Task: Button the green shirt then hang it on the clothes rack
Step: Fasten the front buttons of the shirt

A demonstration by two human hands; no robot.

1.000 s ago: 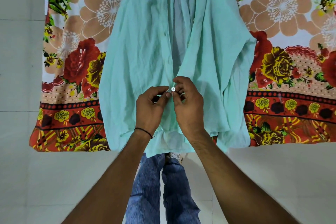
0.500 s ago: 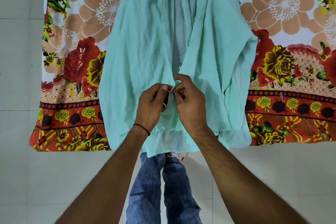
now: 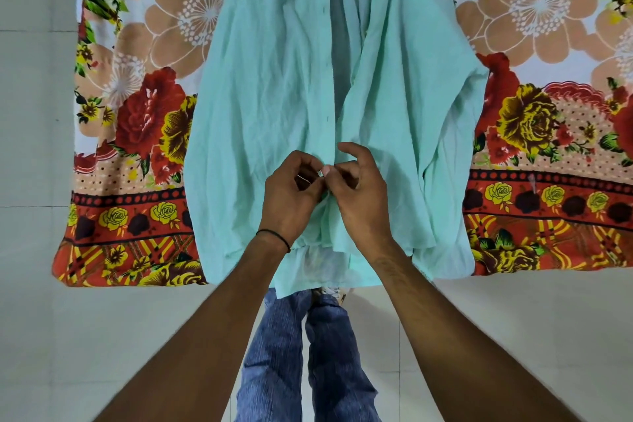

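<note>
Across the floral sheet (image 3: 144, 120), the green shirt (image 3: 274, 96) is lying front up, its two front panels falling apart higher up and showing the paler inside between them. Its hem is reaching past the sheet's near edge and hanging over the person's jeans (image 3: 274, 353), with the tip of a light shoe (image 3: 330, 292) peeking out just beneath the cloth. Low on the shirt, where the front edges are coming together, both hands are working close beside each other, thumbs touching or nearly so. The left hand (image 3: 291, 195), wearing a thin black band (image 3: 274, 237) at the wrist, is curling its fingers (image 3: 301, 161) in and pinching the panel edge on that side. The right hand (image 3: 363, 195) is pinching the opposite edge between thumb and middle fingers, while its forefinger is arching up, bent and clear of the cloth. The button itself is hiding behind the fingertips, so I cannot tell whether it is passing through its hole. A row of small dark buttonholes (image 3: 327, 118) is running up the left panel's edge above the hands. Pale floor tiles (image 3: 34, 319) are showing on either side of the sheet and around the person's legs.
</note>
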